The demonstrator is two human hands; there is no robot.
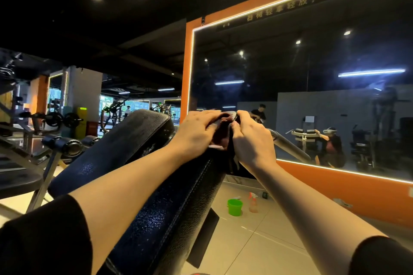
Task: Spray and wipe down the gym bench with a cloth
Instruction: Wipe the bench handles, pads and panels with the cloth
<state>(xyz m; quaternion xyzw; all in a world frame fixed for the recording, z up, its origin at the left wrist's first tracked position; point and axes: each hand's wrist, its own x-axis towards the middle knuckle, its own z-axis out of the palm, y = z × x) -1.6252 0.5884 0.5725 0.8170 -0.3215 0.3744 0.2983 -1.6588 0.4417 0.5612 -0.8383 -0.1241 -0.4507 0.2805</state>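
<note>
Cloth sits at the far top end of the bench, bunched up between your two hands. It is dark red-brown, and a pale edge of it peeks out below your left hand. Your left hand lies over the cloth with its fingers bent down onto it, pressing it to the pad. Your right hand is just beside it, and its thumb and fingers pinch the cloth's right side — so both hands are close together and both are holding the same cloth.

The bench pad is black and bumpy, with a line of stitching along its edge. It slopes up and away from you, and parts of it look shiny. Both your forearms reach out along it, with black sleeves near the bottom of the view.

Down on the tiled floor, to the right of the bench, stand a small green bucket and a spray bottle with an orange-red top — the two are just beside each other, and well apart from your hands.

To the far right is a big mirror in an orange frame with a bright strip of light round it. To the left stands more gym gear, with round padded rollers near the bench and weight plates farther back.
</note>
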